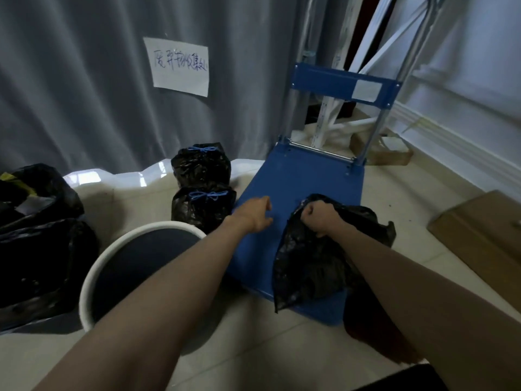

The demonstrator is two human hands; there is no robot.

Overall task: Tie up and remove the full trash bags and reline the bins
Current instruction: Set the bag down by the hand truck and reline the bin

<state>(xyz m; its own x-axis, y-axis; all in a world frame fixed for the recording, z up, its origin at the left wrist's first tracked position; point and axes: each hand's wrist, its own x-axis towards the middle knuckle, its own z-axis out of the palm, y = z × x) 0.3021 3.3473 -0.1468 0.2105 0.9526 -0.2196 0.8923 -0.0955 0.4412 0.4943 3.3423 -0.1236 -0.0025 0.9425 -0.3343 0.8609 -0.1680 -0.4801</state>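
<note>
Nearest, at the lower left, stands a round bin (93, 280) with a white rim and a dark inside, set on the pale tiled floor (253, 356). Just right of it lies the flat deck of a blue hand cart (304, 179). Both bare arms reach forward over these. The right hand (320, 217) is clenched around the gathered top of a black trash bag (310, 266), which hangs from the fist and rests on the near end of the cart deck. The left hand (258, 214) hovers over the left edge of the deck with its fingers loosely curled and nothing in them. At the far left a large black bag (36, 244) sits open, with paper and something yellow showing inside. Beyond the bin, two smaller black bags stand one behind the other on the floor beside the cart, the nearer tied bag (201, 208) and the farther tied bag (201, 165), each closed with a blue drawstring bow. Flattened cardboard (479, 230) lies on the floor at the right. Behind everything hangs a grey curtain (84, 94) with a handwritten paper sign (180, 66) stuck to it, and the cart's upright handle (341, 87) leans among white metal rails near the wall.
</note>
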